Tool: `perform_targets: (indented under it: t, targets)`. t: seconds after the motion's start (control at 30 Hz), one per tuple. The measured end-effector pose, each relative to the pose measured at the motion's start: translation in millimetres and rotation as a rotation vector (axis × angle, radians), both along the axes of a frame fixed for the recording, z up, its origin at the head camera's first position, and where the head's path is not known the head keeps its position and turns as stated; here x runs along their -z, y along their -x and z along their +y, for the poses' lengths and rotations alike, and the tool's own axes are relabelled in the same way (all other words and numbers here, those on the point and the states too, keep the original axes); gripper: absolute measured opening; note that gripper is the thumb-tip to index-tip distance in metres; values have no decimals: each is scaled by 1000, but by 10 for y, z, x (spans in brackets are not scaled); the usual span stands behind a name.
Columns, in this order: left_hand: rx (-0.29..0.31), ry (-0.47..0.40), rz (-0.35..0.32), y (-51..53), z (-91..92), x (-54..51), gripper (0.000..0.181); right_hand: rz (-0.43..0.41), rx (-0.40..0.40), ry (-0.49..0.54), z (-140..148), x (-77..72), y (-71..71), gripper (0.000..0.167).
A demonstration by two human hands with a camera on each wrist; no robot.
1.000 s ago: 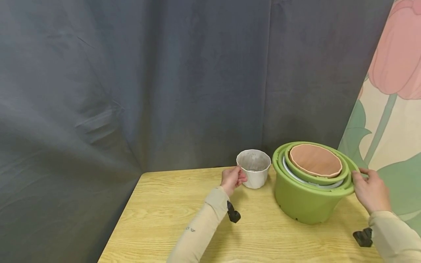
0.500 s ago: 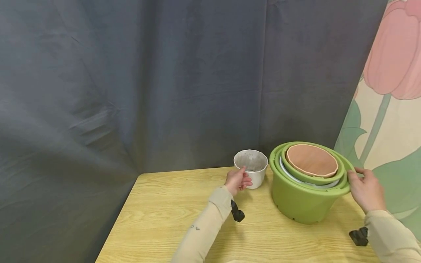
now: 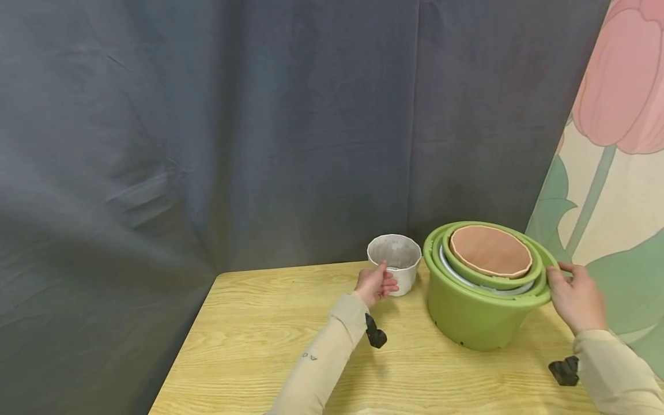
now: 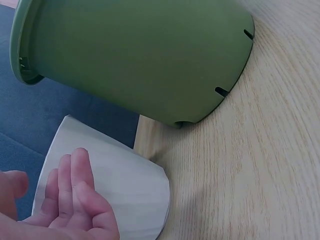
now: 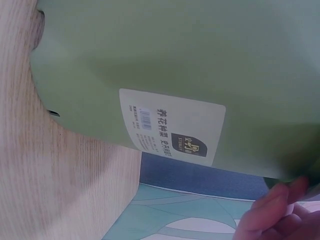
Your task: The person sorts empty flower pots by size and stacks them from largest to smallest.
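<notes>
A small white flowerpot [image 3: 407,281] with a faceted rim stands upright on the table. My left hand [image 3: 374,285] is at its near left side; in the left wrist view, loosely bent fingers [image 4: 65,192] lie in front of the pot's wall and the thumb stays apart from them. Whether they touch the pot is unclear. To the right stands a large green flowerpot [image 3: 474,323], with a grey-white pot [image 3: 469,283], a smaller green pot [image 3: 505,283] and a terracotta-coloured pot [image 3: 491,251] nested inside. My right hand [image 3: 580,297] grips the large pot's right rim.
Both pots stand on a wood-grain table [image 3: 270,328] near its back edge. A dark grey curtain [image 3: 311,132] hangs behind. At the right is a panel with a tulip picture [image 3: 617,80]. The large pot carries a white label [image 5: 170,127].
My left hand has shifted slightly right across the front of the white flowerpot. My right hand keeps its grip on the large green flowerpot's rim. The head view has turned a little.
</notes>
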State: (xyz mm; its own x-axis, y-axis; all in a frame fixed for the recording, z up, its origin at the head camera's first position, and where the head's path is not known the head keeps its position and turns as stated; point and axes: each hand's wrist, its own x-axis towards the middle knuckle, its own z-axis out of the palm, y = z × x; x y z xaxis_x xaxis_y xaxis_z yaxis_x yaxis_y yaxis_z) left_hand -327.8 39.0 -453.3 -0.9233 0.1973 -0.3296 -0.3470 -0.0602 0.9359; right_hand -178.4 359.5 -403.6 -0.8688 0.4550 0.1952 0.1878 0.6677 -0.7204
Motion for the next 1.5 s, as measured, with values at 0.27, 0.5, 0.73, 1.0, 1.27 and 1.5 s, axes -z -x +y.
perform_targets:
  t: [0.27, 0.5, 0.73, 1.0, 1.27, 1.5]
  targets:
    - [-29, 33, 12, 26, 19, 10, 39, 10, 9, 0, 1, -19, 6, 62]
    - [-61, 59, 20, 29, 13, 58, 31, 7, 12, -4, -4, -9, -2, 61]
    - [-77, 31, 26, 32, 27, 107, 33, 7, 13, -3, -12, 1, -4, 61]
    - [-105, 79, 24, 27, 41, 92, 24, 10, 8, 2, 0, 3, -1, 61]
    - [-112, 108, 44, 23, 36, 114, 23, 6, 9, 10, 3, 6, 1, 61]
    - [-148, 145, 65, 17, 53, 101, 26, 5, 17, 3, -3, 4, 4, 61]
